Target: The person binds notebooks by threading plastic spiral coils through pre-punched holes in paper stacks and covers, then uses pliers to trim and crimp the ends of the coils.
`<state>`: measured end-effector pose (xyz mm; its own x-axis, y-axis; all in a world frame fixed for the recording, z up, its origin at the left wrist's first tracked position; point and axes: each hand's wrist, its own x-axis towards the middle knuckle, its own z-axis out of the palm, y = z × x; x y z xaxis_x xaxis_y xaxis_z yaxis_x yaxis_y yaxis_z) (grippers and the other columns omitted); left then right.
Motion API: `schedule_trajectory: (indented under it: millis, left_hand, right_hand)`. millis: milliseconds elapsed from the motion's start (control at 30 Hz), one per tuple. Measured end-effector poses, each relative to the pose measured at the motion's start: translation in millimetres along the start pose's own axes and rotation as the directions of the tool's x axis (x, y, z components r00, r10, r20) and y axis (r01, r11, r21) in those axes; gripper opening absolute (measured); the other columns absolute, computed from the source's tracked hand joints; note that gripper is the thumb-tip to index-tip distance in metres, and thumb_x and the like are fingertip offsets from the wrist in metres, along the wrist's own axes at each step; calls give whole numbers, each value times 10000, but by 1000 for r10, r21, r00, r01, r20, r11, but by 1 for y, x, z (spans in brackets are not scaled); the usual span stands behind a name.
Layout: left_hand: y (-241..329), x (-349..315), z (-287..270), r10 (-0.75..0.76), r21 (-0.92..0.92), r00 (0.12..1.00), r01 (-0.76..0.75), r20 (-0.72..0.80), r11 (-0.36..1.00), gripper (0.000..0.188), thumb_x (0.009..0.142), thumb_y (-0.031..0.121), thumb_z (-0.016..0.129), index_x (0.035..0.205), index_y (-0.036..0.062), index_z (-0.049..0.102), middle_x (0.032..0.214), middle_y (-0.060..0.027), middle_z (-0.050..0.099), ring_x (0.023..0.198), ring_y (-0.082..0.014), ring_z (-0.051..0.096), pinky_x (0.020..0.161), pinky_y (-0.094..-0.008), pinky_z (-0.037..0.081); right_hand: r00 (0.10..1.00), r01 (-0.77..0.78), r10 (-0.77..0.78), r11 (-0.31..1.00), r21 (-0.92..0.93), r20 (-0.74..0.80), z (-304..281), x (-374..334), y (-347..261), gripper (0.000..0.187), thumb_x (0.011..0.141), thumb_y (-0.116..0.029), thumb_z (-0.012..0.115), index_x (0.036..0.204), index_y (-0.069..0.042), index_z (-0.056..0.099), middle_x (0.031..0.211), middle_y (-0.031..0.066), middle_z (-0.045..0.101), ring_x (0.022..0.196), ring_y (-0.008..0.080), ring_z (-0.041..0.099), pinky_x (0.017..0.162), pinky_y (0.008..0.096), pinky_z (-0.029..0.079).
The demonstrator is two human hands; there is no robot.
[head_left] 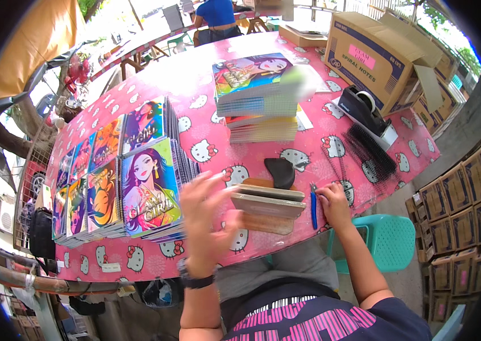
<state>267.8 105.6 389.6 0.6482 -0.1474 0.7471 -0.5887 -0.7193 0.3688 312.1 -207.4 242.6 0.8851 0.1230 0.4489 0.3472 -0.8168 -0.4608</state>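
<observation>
My left hand (202,219) is raised between the notebook stacks and a wooden block, its fingers spread and smeared by motion; nothing shows in it. The block (269,224) has a brown base and two greyish upright boards. To its right, my right hand (334,202) is low over the table with fingertips drawn together. Whatever they may pinch is too small to make out. Beside those fingertips lie blue-handled pliers (314,211). Thin dark spiral wires (337,162) lie just beyond that hand. A black curved object (280,172) rests behind the block.
Stacks of colourful spiral notebooks (150,184) fill the left side; another notebook pile (257,102) stands at the back. Right are a black coil heap (370,150), a tape dispenser (362,111) and an opened carton (365,62). A green stool (391,241) stands by the table. A person (216,17) sits far off.
</observation>
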Motion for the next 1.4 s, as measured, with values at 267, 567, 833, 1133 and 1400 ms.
schedule_trajectory:
  millis: [267,567,833,1133,1400]
  left_hand:
    - [-8,-22,56,-164,80,919,145,358,986,450,711,187,760,1139,122,637,1127,-62,621,1092,-269,539,1009,-461,282]
    - [8,-36,71,-155,-14,936,168,317,986,492,725,214,759,1189,126,620,1142,-77,606,1103,-253,528,1027,-423,271]
    - [4,-4,28,-88,-76,991,96,97,992,706,753,288,777,1361,84,482,1444,-147,409,1339,-304,374,1110,-455,222]
    - [-4,34,38,-545,-836,838,277,-31,473,256,927,178,649,1077,16,519,938,-10,592,860,-80,550,796,-237,452]
    - [2,9,45,-312,-589,947,293,72,753,207,923,153,649,1038,11,553,844,-58,663,763,-98,604,673,-256,475]
  right_hand:
    - [972,-67,113,973,222,-204,-18,142,18,221,833,-183,660,973,-14,683,795,108,629,765,213,583,716,335,463]
    - [857,-430,505,583,689,108,-3,295,-16,442,788,-334,754,1045,13,657,808,55,654,664,128,583,603,300,470]
    - [892,126,198,755,644,-407,-53,266,-8,302,830,-65,683,1119,0,628,893,57,673,763,131,660,642,261,535]
    - [979,104,157,179,978,-132,-78,87,-92,285,866,-3,647,1136,15,561,995,80,648,920,150,637,781,321,576]
    - [972,-181,223,516,837,73,-46,25,-37,154,833,9,672,982,-10,638,920,21,666,848,77,586,788,256,485]
